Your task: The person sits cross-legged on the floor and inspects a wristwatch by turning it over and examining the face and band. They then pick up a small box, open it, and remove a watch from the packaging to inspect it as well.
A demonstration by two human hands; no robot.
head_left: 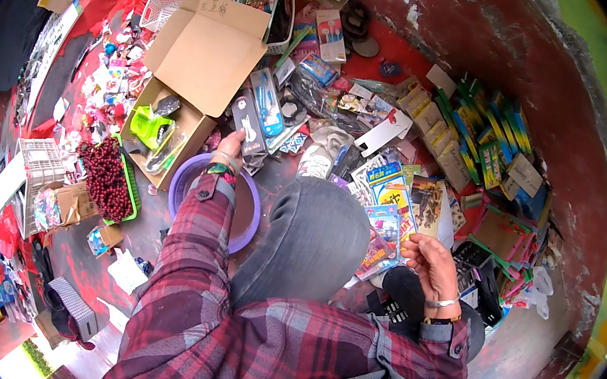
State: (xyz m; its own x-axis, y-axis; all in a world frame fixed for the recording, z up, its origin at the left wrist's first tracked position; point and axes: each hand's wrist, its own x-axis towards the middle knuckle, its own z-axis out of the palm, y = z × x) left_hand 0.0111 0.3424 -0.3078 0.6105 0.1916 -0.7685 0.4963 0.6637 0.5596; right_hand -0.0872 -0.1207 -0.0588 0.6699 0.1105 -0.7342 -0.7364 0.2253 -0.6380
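My left hand [231,146] reaches over the rim of a purple basin [256,210], its thumb along the edge of a dark grey flat package [250,124]; its other fingers are mostly hidden. A blue-and-white package [267,103] lies just beyond. My right hand [432,264] is closed, fingertips pressed together beside colourful picture packets [387,226] by my knee. Whether those fingertips hold a packet's edge or something small, I cannot make out.
An open cardboard box [202,56] holds bright green packages. Dark red beads [106,177] fill a green basket [135,191]. White baskets [175,1] stand at the back. Stacked green-yellow packets [494,129] lean near the wall [552,76] at right. My bent knee [304,243] fills the middle.
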